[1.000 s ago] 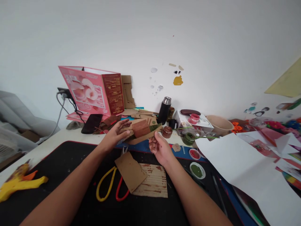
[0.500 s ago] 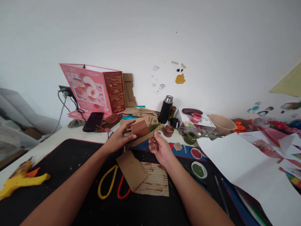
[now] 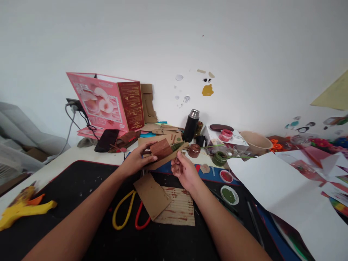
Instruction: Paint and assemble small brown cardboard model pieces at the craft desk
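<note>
Brown-painted cardboard piece (image 3: 160, 149), near centre. Our left hand (image 3: 138, 158), its 8 o'clock: thumb and fingers gripping it. Our right hand (image 3: 186, 170), 4 o'clock: pinching adjoining tan cardboard (image 3: 168, 159). Black flask (image 3: 191, 127), 2 o'clock; yellow scissor handle (image 3: 118, 227), 7 o'clock.

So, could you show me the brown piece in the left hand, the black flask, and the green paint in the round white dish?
Brown piece (image 3: 161, 148): head view, middle of its brown face.
Black flask (image 3: 191, 128): head view, on its dark body.
Green paint (image 3: 228, 195): head view, middle of the paint.
</note>
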A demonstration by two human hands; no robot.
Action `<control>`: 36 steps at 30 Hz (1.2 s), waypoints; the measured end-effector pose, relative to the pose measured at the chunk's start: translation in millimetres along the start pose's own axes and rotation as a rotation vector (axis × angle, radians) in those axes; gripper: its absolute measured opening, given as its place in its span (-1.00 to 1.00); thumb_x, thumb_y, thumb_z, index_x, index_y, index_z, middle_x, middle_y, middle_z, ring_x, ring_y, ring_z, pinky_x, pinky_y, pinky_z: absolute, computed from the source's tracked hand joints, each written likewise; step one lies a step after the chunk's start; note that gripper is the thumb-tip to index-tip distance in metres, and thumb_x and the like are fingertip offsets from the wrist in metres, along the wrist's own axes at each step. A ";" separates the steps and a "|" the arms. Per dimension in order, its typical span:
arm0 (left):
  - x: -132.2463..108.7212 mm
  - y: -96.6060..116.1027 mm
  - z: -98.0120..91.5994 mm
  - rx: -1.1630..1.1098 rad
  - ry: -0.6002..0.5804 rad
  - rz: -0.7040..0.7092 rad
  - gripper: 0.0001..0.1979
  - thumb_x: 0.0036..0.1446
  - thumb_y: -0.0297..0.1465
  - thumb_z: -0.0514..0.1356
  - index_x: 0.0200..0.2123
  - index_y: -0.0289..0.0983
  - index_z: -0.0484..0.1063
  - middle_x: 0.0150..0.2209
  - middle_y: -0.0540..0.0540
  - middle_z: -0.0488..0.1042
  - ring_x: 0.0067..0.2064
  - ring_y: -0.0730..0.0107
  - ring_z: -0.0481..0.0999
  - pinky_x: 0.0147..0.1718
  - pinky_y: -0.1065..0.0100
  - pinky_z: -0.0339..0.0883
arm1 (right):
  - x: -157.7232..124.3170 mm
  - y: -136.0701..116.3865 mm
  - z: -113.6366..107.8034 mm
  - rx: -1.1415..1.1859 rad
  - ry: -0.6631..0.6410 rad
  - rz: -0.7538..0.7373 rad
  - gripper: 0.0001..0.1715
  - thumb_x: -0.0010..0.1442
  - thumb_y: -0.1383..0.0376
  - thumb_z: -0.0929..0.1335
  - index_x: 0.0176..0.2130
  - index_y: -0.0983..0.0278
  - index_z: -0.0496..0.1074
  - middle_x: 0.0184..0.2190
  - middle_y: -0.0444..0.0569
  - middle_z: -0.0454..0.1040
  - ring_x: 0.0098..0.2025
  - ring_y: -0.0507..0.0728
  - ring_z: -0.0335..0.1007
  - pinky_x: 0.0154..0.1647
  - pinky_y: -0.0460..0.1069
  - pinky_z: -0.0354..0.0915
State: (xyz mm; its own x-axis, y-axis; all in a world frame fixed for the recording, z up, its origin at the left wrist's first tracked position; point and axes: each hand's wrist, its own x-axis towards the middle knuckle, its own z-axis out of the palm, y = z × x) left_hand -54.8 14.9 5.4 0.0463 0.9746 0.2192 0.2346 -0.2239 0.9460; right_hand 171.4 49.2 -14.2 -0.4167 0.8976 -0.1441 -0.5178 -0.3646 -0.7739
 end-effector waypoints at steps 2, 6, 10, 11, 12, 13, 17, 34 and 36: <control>0.1 -0.8 -0.7 -0.018 -0.007 -0.015 -0.17 0.06 0.00 0.46 0.33 -0.17 0.38 0.32 -0.27 0.47 0.24 -0.17 0.54 0.22 -0.12 0.41 | 0.2 0.1 -0.1 0.003 -0.005 0.000 -0.29 -0.13 -0.14 0.68 -0.37 0.23 0.36 -0.54 -0.21 0.50 -0.64 -0.03 0.38 -0.72 -0.17 0.02; 2.1 -3.3 -4.9 -0.052 0.055 0.016 -0.09 0.07 0.12 0.41 0.38 -0.18 0.33 0.34 -0.31 0.43 0.33 -0.18 0.43 0.28 -0.07 0.34 | 0.2 -0.9 -0.9 0.008 -0.018 -0.002 -0.30 -0.11 -0.14 0.68 -0.38 0.22 0.35 -0.53 -0.19 0.52 -0.64 -0.02 0.38 -0.71 -0.16 0.03; 3.2 -2.7 -9.0 -0.099 0.155 -0.021 -0.09 0.17 0.26 0.23 0.36 -0.24 0.34 0.23 -0.36 0.52 0.23 -0.16 0.53 0.24 -0.10 0.37 | 0.3 -3.2 -2.0 0.009 -0.010 0.007 -0.26 -0.15 -0.17 0.68 -0.44 0.23 0.32 -0.53 -0.18 0.52 -0.63 -0.03 0.38 -0.71 -0.17 0.04; 3.1 -2.1 -9.3 -0.102 0.174 -0.028 -0.09 0.17 0.28 0.21 0.35 -0.26 0.35 0.22 -0.37 0.53 0.21 -0.15 0.54 0.23 -0.11 0.38 | 0.4 -3.7 -2.3 0.010 -0.009 0.012 -0.25 -0.17 -0.17 0.68 -0.45 0.24 0.32 -0.53 -0.17 0.53 -0.63 -0.04 0.38 -0.71 -0.17 0.04; 2.9 -1.5 -9.2 -0.102 0.185 -0.031 -0.08 0.17 0.28 0.20 0.35 -0.27 0.35 0.21 -0.37 0.53 0.19 -0.15 0.55 0.22 -0.11 0.39 | 0.5 -4.0 -2.6 0.011 -0.010 0.016 -0.25 -0.17 -0.18 0.69 -0.46 0.24 0.32 -0.53 -0.17 0.53 -0.63 -0.04 0.38 -0.70 -0.17 0.05; 2.6 -0.8 -8.9 -0.099 0.186 -0.033 -0.08 0.17 0.28 0.20 0.34 -0.28 0.35 0.20 -0.37 0.53 0.18 -0.14 0.56 0.21 -0.11 0.39 | 0.6 -4.2 -2.9 0.013 -0.011 0.019 -0.25 -0.17 -0.18 0.68 -0.46 0.24 0.32 -0.53 -0.17 0.53 -0.63 -0.04 0.38 -0.70 -0.17 0.05; 1.7 1.1 -7.1 -0.083 0.152 -0.033 -0.10 0.16 0.28 0.22 0.32 -0.25 0.38 0.18 -0.33 0.55 0.20 -0.15 0.55 0.20 -0.08 0.41 | 1.3 -4.2 -3.5 0.021 -0.013 0.018 -0.30 -0.08 -0.17 0.66 -0.43 0.24 0.34 -0.52 -0.17 0.53 -0.62 -0.03 0.39 -0.70 -0.16 0.03; 2.8 -6.5 -7.4 -0.183 0.221 -0.080 -0.13 0.16 0.29 0.22 0.22 -0.31 0.45 0.12 -0.38 0.59 0.15 -0.14 0.59 0.13 -0.08 0.43 | -0.2 -9.2 -0.3 0.050 -0.015 -0.016 -0.36 -0.05 -0.09 0.67 -0.39 0.23 0.37 -0.51 -0.15 0.57 -0.63 -0.01 0.38 -0.70 -0.15 0.03; 2.8 -6.2 -7.6 -0.172 0.207 -0.077 -0.13 0.16 0.29 0.22 0.22 -0.30 0.44 0.12 -0.37 0.59 0.16 -0.15 0.58 0.14 -0.09 0.43 | -0.3 -9.3 -0.2 0.053 -0.016 -0.020 -0.36 -0.07 -0.08 0.68 -0.37 0.24 0.39 -0.51 -0.15 0.56 -0.64 -0.01 0.38 -0.70 -0.15 0.02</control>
State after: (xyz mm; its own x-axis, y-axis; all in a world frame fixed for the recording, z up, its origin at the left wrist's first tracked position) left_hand -63.5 19.0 2.0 -0.1685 0.9705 0.1726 0.0604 -0.1646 0.9845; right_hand 176.5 52.3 -7.1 -0.4177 0.9009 -0.1182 -0.5648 -0.3593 -0.7429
